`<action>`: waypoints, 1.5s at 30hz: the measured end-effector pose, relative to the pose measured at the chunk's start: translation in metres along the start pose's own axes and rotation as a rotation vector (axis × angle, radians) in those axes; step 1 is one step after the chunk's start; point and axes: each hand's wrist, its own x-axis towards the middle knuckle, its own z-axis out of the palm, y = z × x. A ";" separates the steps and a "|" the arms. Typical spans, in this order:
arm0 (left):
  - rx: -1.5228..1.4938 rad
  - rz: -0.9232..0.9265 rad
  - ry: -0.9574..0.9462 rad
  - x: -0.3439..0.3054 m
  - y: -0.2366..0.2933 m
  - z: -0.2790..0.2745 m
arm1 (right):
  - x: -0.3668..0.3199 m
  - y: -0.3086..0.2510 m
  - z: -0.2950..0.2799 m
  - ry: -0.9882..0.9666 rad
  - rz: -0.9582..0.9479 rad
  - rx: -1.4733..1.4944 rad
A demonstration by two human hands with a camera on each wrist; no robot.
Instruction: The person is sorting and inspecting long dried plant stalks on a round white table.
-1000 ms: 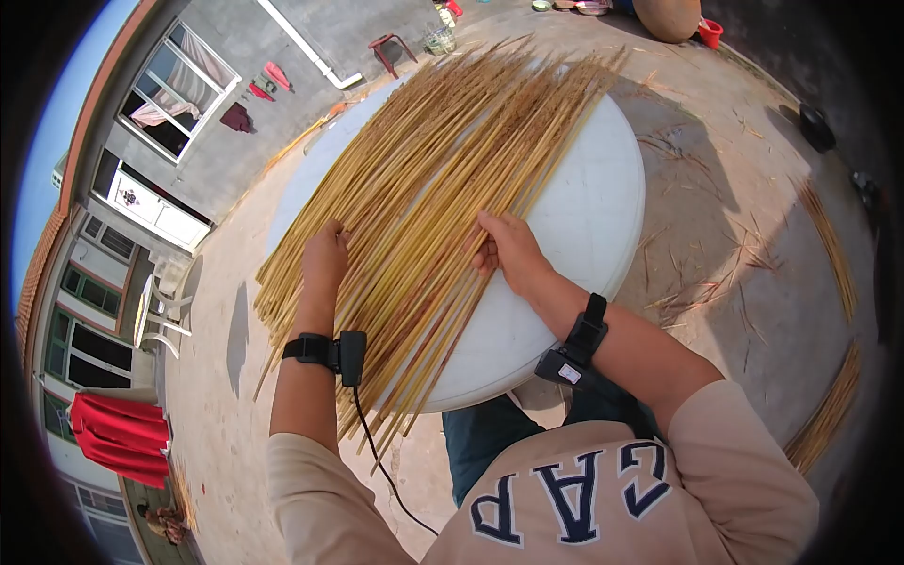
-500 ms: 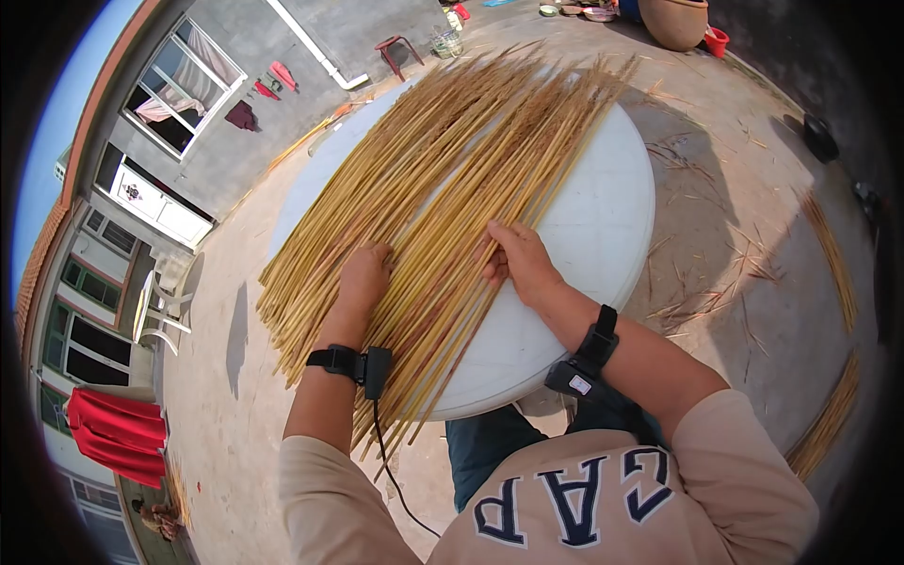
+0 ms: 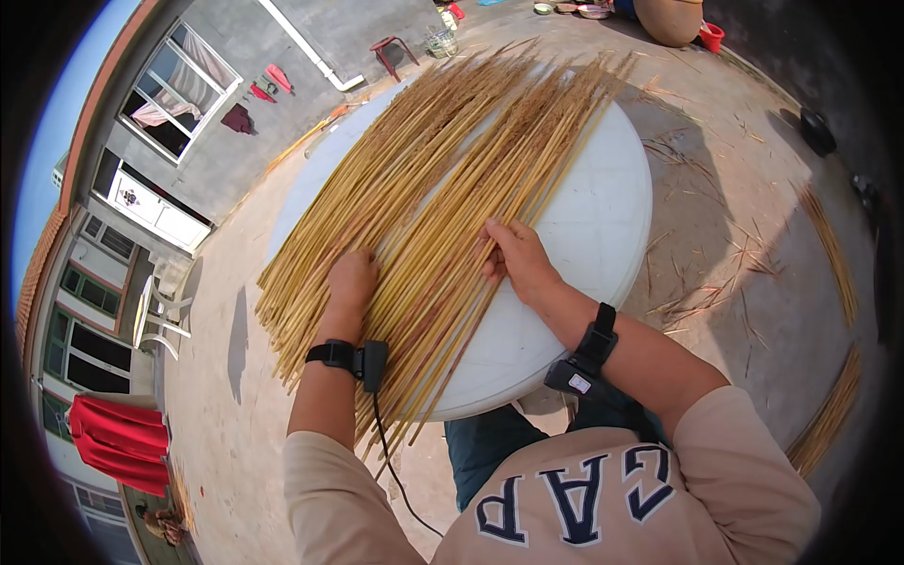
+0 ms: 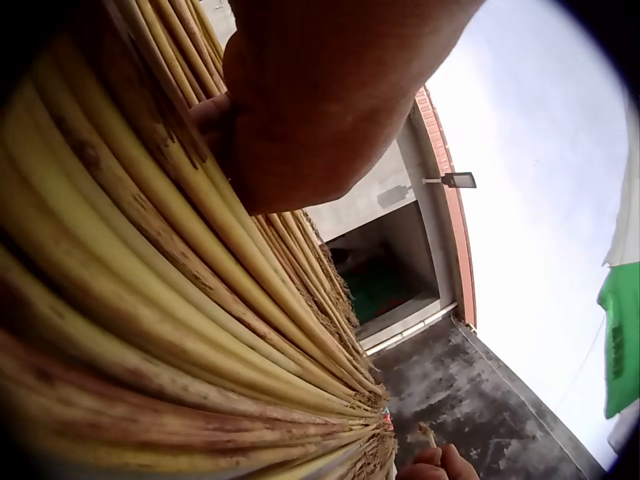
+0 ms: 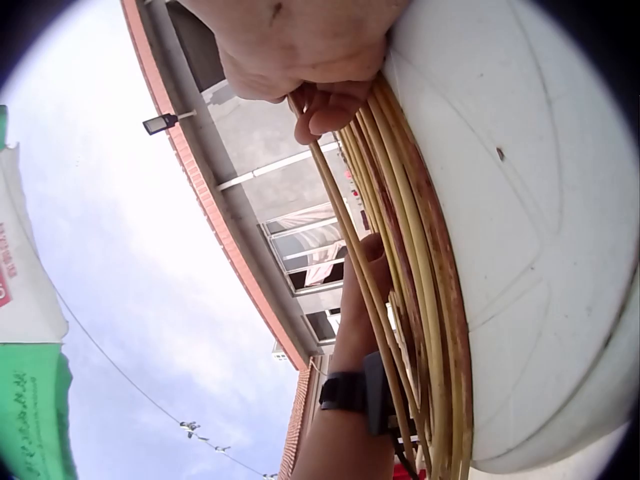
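Note:
Many long yellow-brown stalks (image 3: 452,207) with bushy seed heads (image 3: 556,94) lie in a wide spread across a round white table (image 3: 603,207), their cut ends over its near edge. My left hand (image 3: 352,281) bends over the middle of the spread. In the left wrist view its fingertips (image 4: 210,115) reach in among the stalks (image 4: 200,270), and the palm side is hidden. At the spread's right edge my right hand (image 3: 520,259) pinches a thin stalk. The right wrist view shows that stalk (image 5: 325,175) between curled fingers (image 5: 325,118), standing slightly off the others.
Stalk bundles (image 3: 829,254) and loose scraps (image 3: 725,282) lie on the concrete ground to the right. A white plastic chair (image 3: 162,315) and a red cloth (image 3: 118,438) are on the left. A large clay pot (image 3: 670,19) stands at the back beside a red bucket (image 3: 711,36).
My left hand has moved right and nearer the body, then slightly back left. Stalks at the near end have shifted right, and a gap has widened in the spread. The right hand stays nearly in place.

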 end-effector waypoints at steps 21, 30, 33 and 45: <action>-0.248 -0.078 0.180 -0.002 0.001 -0.033 | -0.002 -0.002 0.001 -0.047 -0.014 -0.055; -0.409 -0.203 -0.046 0.003 -0.007 -0.046 | 0.000 -0.001 0.000 -0.038 -0.010 -0.068; -0.754 -0.245 -0.080 0.003 -0.008 -0.059 | 0.001 -0.002 0.001 -0.031 -0.015 -0.073; -1.202 -0.395 -0.207 -0.009 0.008 -0.083 | 0.001 -0.001 0.000 -0.045 -0.001 -0.071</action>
